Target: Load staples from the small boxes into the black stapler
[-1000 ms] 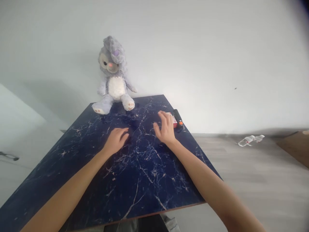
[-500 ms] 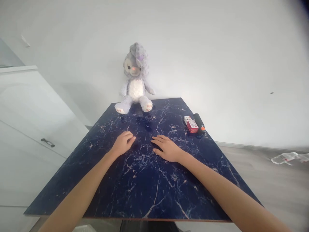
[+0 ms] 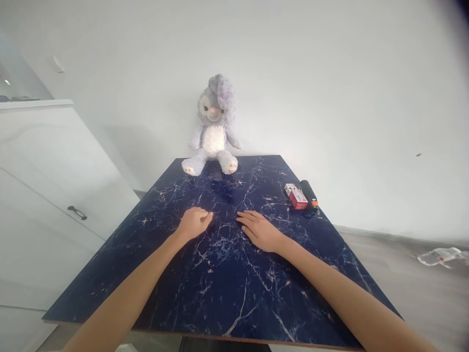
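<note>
My left hand (image 3: 194, 223) rests on the blue marble-patterned table (image 3: 205, 303), its fingers curled into a loose fist and the thumb pointing right. Nothing shows in it. Across a small gap lies my right hand (image 3: 262, 231), palm down with fingers stretched toward the left hand, holding nothing. Beyond both hands, a lilac plush toy (image 3: 213, 132) with a white belly sits upright at the table's far edge, near the wall.
Small red-and-white boxes (image 3: 297, 197) lie by the right edge, beside a black cylindrical object (image 3: 308, 193) with an orange part. A white cabinet (image 3: 44, 195) stands left of the table. Clear plastic packaging (image 3: 439, 255) lies on the floor at right.
The whole view has shifted slightly, so the table and toy appear a little farther right and lower. My left fingers look more curled; the right hand stays flat on the table.
</note>
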Available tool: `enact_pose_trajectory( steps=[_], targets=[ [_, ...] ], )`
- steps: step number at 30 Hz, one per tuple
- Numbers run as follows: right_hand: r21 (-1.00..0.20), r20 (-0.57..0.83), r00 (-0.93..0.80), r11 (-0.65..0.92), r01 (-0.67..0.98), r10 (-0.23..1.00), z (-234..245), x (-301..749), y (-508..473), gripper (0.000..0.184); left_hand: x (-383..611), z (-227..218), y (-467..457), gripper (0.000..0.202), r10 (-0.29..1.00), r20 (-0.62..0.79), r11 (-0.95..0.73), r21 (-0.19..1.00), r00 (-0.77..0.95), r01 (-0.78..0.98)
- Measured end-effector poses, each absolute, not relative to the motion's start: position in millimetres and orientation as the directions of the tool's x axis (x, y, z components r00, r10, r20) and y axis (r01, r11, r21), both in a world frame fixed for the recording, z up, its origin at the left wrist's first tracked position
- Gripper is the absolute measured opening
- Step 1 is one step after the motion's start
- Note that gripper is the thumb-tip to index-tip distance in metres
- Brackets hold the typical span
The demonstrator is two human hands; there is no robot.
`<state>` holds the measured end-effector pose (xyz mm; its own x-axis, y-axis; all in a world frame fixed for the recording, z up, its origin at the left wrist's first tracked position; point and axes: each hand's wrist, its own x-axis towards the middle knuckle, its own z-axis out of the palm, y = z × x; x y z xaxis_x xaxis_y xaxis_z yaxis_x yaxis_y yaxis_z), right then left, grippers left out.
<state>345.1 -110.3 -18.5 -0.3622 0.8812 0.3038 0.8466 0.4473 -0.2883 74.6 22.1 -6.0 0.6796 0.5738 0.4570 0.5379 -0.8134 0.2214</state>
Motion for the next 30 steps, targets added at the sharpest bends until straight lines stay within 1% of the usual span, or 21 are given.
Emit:
enact_pose_trajectory(
  steps=[9,15,25,30],
  targets=[
    [-0.307,0.333,-0.354,0.456,0.836,0.874,-22.6,346.7,-109.5,0.044,75.4,-3.2,21.4,0.052,0.575,0.424,-0.815,0.228,0.7,0.532],
    [-0.318,0.346,-0.358,0.468,0.825,0.867,-27.0,349.1,-108.1,0.057,76.2,-4.5,22.3,0.054,0.584,0.403,-0.81,0.242,0.705,0.534],
    [-0.283,0.342,-0.374,0.474,0.834,0.862,-25.2,347.7,-106.4,0.056,77.1,-2.8,25.3,0.055,0.578,0.374,-0.816,0.258,0.725,0.518],
    [-0.283,0.365,-0.393,0.503,0.817,0.844,-21.5,346.9,-99.5,0.057,84.5,-2.8,45.7,0.055,0.616,0.389,-0.787,0.266,0.685,0.557]
  ],
)
